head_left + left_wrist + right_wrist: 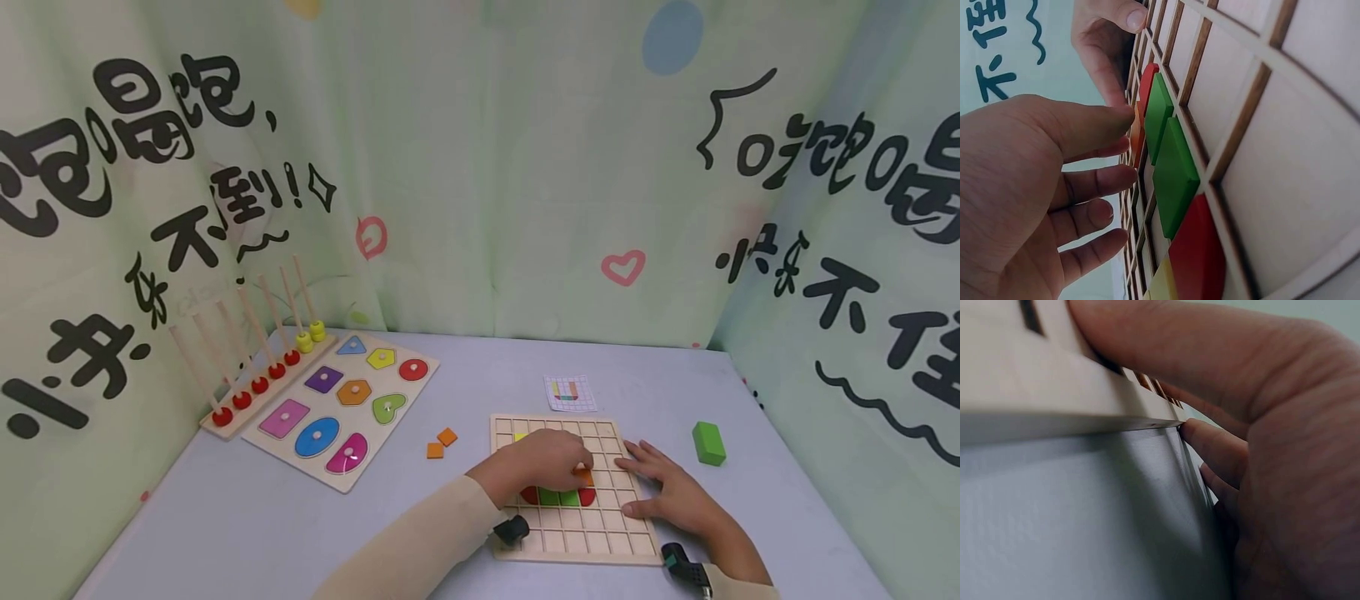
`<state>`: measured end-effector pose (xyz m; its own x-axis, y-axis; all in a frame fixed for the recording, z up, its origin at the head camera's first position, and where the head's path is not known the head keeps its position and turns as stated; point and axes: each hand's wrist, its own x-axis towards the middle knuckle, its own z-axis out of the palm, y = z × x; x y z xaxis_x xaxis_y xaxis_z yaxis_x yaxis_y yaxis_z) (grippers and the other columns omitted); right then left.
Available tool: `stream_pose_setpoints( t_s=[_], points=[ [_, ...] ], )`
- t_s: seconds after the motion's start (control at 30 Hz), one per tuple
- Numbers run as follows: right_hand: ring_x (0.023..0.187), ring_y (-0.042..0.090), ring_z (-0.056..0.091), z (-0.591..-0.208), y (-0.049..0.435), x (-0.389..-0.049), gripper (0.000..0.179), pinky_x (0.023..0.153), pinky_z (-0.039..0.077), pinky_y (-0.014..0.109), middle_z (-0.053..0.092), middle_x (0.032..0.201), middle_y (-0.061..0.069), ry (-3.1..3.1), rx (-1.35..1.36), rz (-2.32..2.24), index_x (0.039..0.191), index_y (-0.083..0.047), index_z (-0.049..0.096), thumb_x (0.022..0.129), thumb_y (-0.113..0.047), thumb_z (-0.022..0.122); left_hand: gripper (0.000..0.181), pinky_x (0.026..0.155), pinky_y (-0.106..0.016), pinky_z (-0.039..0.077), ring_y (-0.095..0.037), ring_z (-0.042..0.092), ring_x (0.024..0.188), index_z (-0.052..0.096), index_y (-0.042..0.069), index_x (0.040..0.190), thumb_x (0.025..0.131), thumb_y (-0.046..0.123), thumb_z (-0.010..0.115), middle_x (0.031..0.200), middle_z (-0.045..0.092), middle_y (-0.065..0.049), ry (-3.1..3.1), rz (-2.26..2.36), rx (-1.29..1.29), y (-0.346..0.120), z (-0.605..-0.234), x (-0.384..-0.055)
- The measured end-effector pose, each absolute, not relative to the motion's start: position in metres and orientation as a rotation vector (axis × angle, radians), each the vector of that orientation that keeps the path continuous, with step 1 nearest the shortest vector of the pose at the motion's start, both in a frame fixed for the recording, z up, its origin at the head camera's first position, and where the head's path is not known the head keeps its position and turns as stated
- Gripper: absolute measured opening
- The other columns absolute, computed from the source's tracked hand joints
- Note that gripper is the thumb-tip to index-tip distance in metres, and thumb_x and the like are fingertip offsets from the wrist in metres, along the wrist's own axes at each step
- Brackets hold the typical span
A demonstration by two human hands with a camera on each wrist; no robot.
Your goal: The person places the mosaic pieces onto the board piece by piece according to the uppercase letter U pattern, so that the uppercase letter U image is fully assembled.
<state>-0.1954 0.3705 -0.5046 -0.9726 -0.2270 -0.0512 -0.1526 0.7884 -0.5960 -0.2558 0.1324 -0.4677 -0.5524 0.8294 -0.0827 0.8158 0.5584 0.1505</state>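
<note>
A wooden grid board (577, 546) lies on the table with coloured tiles in its cells. My left hand (543, 460) reaches over it, thumb and forefinger pinching an orange tile (584, 477). Below that sits a row: a rounded red tile (529, 496), two green square tiles (1175, 178) and another rounded red tile (587, 497). A yellow tile (519, 436) shows behind the left wrist; other cells are hidden under the hand. At the board's right edge rests my right hand (671, 492), thumb on top and fairly straight fingers along the side.
Beyond the board lies a small pattern card (572, 393). Two loose orange tiles (441, 443) are to its left, a green block (708, 443) to its right. Farther left are a shape puzzle board (300, 392) and a bead rack (262, 379) with upright pegs. Printed curtains enclose the table.
</note>
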Motion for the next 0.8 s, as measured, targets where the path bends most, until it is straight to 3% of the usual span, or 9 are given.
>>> stream_pose_setpoints(
  t_s=[0.53,0.8],
  points=[
    [0.142,0.045,0.013,-0.505,0.370,-0.196,0.084,0.103,0.016,0.070,0.030,0.154,0.016,2.853,-0.281,-0.928,0.136,-0.008,0.057,0.067,-0.049,0.083,0.025,0.084,-0.018,0.044,0.002,0.053,0.090,0.070,0.031,0.118,0.094,0.031,0.063,0.108,0.062,0.019,2.661,0.183,1.396,0.120,-0.475,-0.263],
    [0.142,0.045,0.012,-0.505,0.371,-0.196,0.085,0.103,0.015,0.071,0.030,0.155,0.016,2.848,-0.294,-0.934,0.136,-0.007,0.057,0.067,-0.049,0.083,0.024,0.080,-0.019,0.046,0.000,0.055,0.088,0.072,0.026,0.116,0.093,0.024,0.063,0.105,0.063,0.014,2.704,0.153,1.436,0.086,-0.468,-0.262]
  ],
)
